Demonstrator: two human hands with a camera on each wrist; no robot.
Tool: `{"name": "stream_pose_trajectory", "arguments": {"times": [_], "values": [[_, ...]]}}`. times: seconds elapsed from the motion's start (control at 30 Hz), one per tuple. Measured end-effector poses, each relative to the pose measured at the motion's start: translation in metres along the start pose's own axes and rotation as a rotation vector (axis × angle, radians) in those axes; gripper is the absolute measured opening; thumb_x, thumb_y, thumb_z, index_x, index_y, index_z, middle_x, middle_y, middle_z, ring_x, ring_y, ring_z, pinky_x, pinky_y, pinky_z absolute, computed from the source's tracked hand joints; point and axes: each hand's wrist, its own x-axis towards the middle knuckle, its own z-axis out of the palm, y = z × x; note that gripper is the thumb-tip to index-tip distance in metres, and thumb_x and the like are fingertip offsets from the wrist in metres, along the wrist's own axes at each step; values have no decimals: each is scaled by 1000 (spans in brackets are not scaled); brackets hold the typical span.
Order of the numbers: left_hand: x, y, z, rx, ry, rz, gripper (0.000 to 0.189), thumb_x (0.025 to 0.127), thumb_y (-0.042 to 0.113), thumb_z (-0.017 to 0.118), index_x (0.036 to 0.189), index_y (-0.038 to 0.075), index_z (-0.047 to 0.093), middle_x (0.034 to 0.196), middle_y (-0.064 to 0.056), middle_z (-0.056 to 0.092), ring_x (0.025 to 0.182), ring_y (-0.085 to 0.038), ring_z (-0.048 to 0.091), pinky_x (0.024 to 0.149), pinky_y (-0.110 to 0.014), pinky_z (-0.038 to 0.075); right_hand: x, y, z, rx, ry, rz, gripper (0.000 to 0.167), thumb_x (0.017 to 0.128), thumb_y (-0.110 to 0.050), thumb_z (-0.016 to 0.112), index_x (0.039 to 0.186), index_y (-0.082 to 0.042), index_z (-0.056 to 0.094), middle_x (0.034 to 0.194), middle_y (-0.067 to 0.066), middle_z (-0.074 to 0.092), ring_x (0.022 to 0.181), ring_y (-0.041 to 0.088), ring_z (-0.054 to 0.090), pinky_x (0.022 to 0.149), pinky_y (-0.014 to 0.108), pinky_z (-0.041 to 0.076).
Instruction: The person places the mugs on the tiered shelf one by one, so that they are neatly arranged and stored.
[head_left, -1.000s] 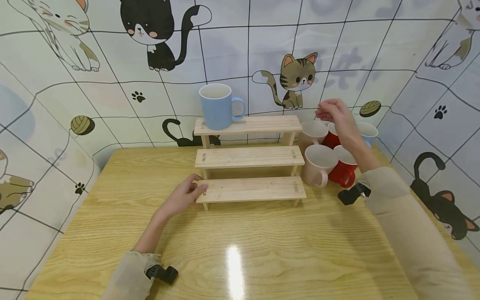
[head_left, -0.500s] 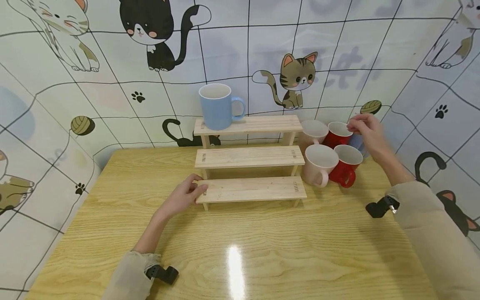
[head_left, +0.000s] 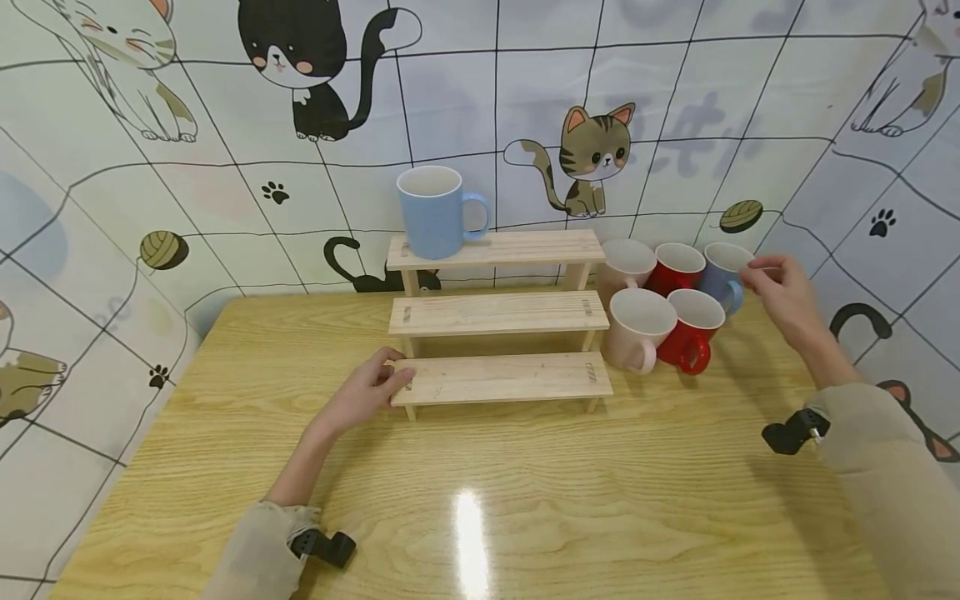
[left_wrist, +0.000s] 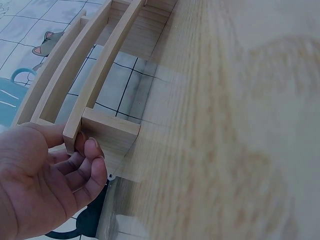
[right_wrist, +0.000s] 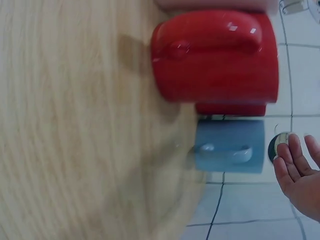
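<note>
A light-blue, white-lined, handled mug point(head_left: 716, 281) is standing on the wood-grain desk point(head_left: 360, 500) beside the wide, relaxed right grip point(head_left: 782, 302); only the right wrist view is showing a gap between. The left grip point(head_left: 367, 387) is pinching a pale wooden three-tier rack point(head_left: 502, 379). Two red mugs point(head_left: 677, 340) and two pale-pink mugs point(head_left: 624, 335) are standing nearby; one second blue mug point(head_left: 433, 221) is topping the rack.

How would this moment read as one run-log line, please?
left hand: grips lowest board; right hand: near tabletop blue mug, empty; second blue mug: top board
</note>
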Motion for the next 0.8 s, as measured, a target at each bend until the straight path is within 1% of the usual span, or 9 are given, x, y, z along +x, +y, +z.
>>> {"name": "stream_pose_trajectory", "arguments": {"times": [0.13,0.2,0.3,0.4,0.47,0.53,0.6,0.7,0.8], "values": [[0,-1,0,-2,-1,1,36,108,16,50,134,-9,43,69,-5,46,67,-32,51,70,-47,49,0,15,-3,-71,-10,51,39,104,-37,50,123,-4,45,115,10,51,89,0,45,75,21,38],[1,-1,0,-1,-1,2,36,108,16,50,134,-9,43,69,-5,46,68,-33,52,70,-47,49,0,22,-4,-113,-19,70,49,104,-39,50,127,4,42,124,21,47,92,5,45,75,23,38],[1,-1,0,2,0,4,35,108,15,50,133,-9,43,69,-5,46,67,-32,52,70,-45,49,0,31,-3,-147,-25,98,61,103,-40,49,134,11,37,132,32,43,104,24,49,77,29,39],[1,-1,0,0,-1,2,36,108,15,50,133,-9,43,69,-4,45,66,-29,50,72,-42,50,1,39,-2,-177,-43,134,71,104,-43,47,142,14,32,138,37,39,118,45,44,84,42,42],[0,-1,0,-3,-2,-1,36,108,15,50,133,-9,43,70,-4,45,66,-29,50,74,-42,51,2,43,0,-186,-57,156,73,104,-44,45,144,15,31,139,38,38,122,49,41,86,47,42],[0,0,0,-4,-1,-3,36,108,15,50,133,-9,43,70,-4,45,67,-31,51,72,-43,50,3,46,3,-187,-62,169,72,105,-43,45,144,16,32,137,38,40,119,48,43,85,43,43],[0,0,0,-2,2,-5,35,108,15,50,133,-9,43,69,-5,46,68,-34,52,70,-43,49,5,49,6,-185,-60,170,69,105,-39,46,143,17,35,135,37,43,112,41,47,80,33,43],[-1,1,0,-4,5,-7,35,108,15,50,133,-9,43,70,-5,45,69,-35,53,69,-46,48,7,53,12,-173,-59,164,63,105,-34,47,141,17,38,131,35,48,101,27,51,72,20,39],[-1,1,0,-11,4,-7,35,108,15,50,133,-9,43,70,-4,45,68,-32,51,72,-47,50,9,56,18,-150,-45,156,58,106,-30,47,139,18,42,127,32,51,91,11,50,69,14,39]]}}
